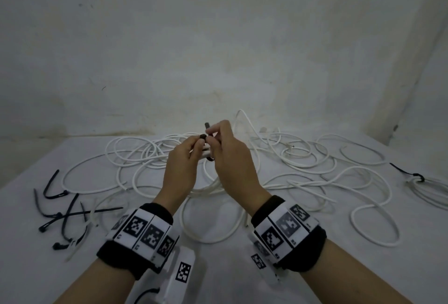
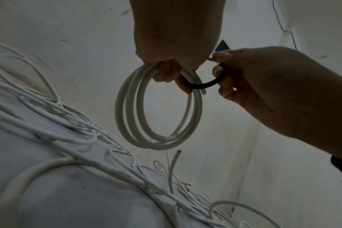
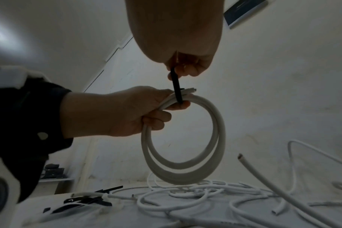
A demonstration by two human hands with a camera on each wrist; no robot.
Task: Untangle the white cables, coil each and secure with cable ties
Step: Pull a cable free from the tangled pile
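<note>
White cable, coiled into a small ring (image 1: 208,155), is held up in front of the person above the table (image 1: 29,267), mostly hidden behind both hands in the head view. Left hand (image 1: 180,167) has fingers curled round the top of the ring. Right hand (image 1: 230,158) pinches a black cable tie (image 1: 203,136) at the same spot; the tie's tail sticks up and away from the person. Loose white cables (image 1: 303,170) sprawl across the table behind and to the right. Spare black ties (image 1: 60,214) lie in a heap at the left. One bundle already tied (image 1: 421,182) sits at the far right edge.

Left wrist view: the ring (image 2: 158,108) hangs below the left hand (image 2: 172,46), roughly three turns, its plane near vertical, one cut end poking out by the fingers. The black tie (image 2: 203,84) loops from under the ring up to the right hand (image 2: 273,92), whose fingers are curled on it. Loose cables (image 2: 68,131) are underneath, well apart from the ring.

Right wrist view: the left hand (image 3: 117,112) is clamped on the ring's top (image 3: 185,138); the ring hangs straight down with its bottom just above the loose cables (image 3: 185,194). The tie (image 3: 176,86) runs near vertical from the right hand's (image 3: 185,58) pinch down across the turns. Spare ties (image 3: 88,200) sit at lower left.
</note>
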